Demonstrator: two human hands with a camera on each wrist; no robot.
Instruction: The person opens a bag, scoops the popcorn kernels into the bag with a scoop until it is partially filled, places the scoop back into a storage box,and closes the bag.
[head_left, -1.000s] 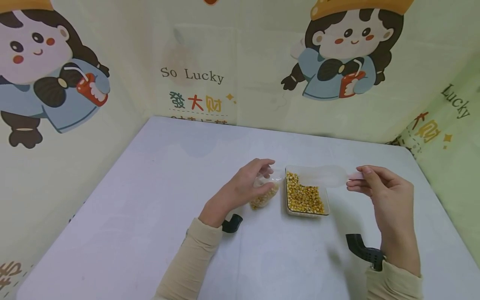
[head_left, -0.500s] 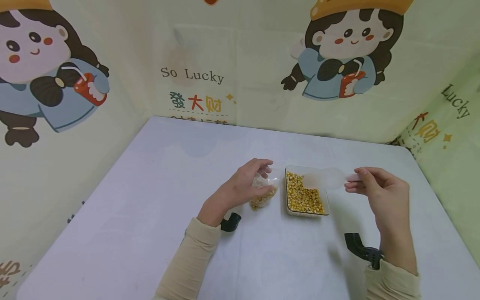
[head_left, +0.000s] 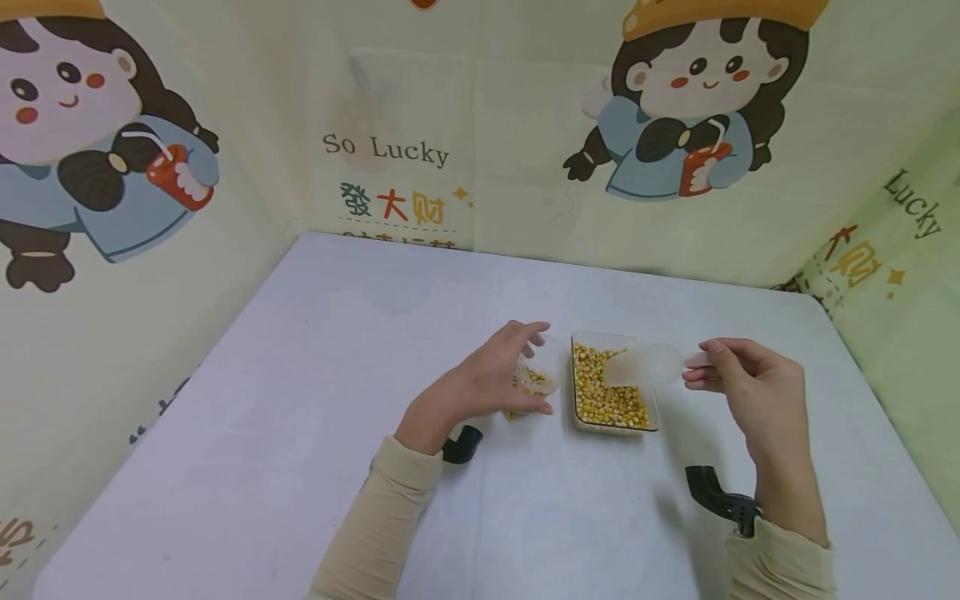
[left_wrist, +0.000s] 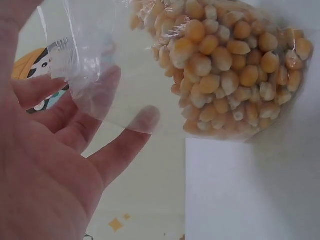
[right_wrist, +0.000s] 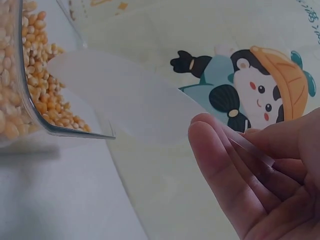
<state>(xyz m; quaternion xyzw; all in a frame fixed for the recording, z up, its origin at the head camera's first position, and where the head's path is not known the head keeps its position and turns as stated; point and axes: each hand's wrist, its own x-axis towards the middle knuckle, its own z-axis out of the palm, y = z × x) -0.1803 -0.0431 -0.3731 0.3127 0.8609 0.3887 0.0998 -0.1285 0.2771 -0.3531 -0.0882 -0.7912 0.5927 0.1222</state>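
Note:
In the head view, my right hand (head_left: 761,396) pinches the handle of a translucent white plastic scoop (head_left: 663,364) between thumb and fingers. The scoop's (right_wrist: 125,95) front end lies over the yellow corn kernels (head_left: 611,407) in a clear rectangular container (head_left: 654,412). To the left, my left hand (head_left: 480,379) is at a clear plastic bag (head_left: 551,385) that stands part-filled with kernels. Its thumb and fingers are spread apart around the bag's mouth. From the left wrist, the fingers (left_wrist: 125,150) look extended against the thin film, with kernels (left_wrist: 225,65) lower in the bag.
A white table (head_left: 300,467) carries the bag and the container side by side. Printed cloth walls (head_left: 517,225) rise behind it and at both sides. A black wrist mount (head_left: 723,500) sticks out from the right wrist, another (head_left: 462,446) from the left.
My right hand has moved left and slightly nearer with the scoop. My left thumb has spread away from the fingers, and the bag's mouth looks wider with kernels showing inside.

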